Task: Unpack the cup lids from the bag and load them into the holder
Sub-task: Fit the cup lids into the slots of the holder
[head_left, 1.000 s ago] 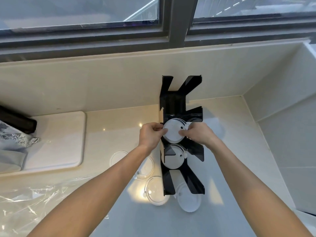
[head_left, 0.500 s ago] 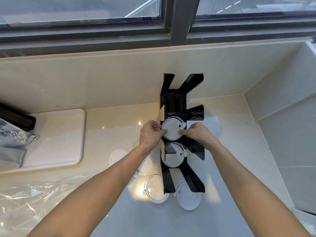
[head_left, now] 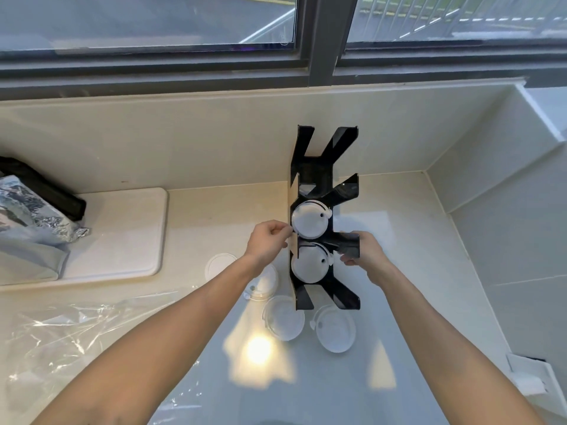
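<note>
A tall black holder [head_left: 316, 176] with slanted fins stands on the counter against the back wall. Two white cup lids sit in it: an upper lid [head_left: 309, 219] and a lower lid [head_left: 308, 263]. My left hand [head_left: 267, 241] is at the holder's left edge, fingertips pinched on the rim of the upper lid. My right hand [head_left: 365, 252] is right of the holder, fingers curled behind a black fin, nothing in it. Several loose lids lie on the counter: two [head_left: 283, 317] [head_left: 336, 329] in front of the holder, others [head_left: 219, 265] under my left forearm.
The crumpled clear plastic bag [head_left: 70, 335] lies at the lower left. A white cutting board [head_left: 122, 234] sits at the left with a silver foil bag [head_left: 27, 210] on it. Walls close the counter at the back and right. A white box [head_left: 534, 378] is at the right edge.
The upper lid has settled deeper into its slot. My right hand has left the lid and moved down and right to the fin. My left hand has shifted slightly left.
</note>
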